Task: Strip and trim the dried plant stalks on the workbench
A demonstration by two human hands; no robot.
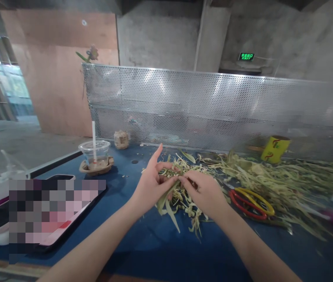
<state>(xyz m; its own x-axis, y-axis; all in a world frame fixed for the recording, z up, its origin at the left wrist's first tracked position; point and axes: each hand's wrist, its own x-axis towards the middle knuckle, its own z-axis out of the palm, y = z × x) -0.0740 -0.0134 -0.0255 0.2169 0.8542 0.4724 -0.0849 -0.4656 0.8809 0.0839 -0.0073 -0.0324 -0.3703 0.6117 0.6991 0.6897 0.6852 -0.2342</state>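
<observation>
A leafy sprig (163,199) is pinched in the grip of left hand (151,181) and right hand (200,188), between the tabletop (160,250) edges.

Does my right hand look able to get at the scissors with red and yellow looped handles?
Probably yes. Your right hand seems busy pinching pale green plant strips, but the scissors lie just beside its wrist, handles uncovered.
</observation>
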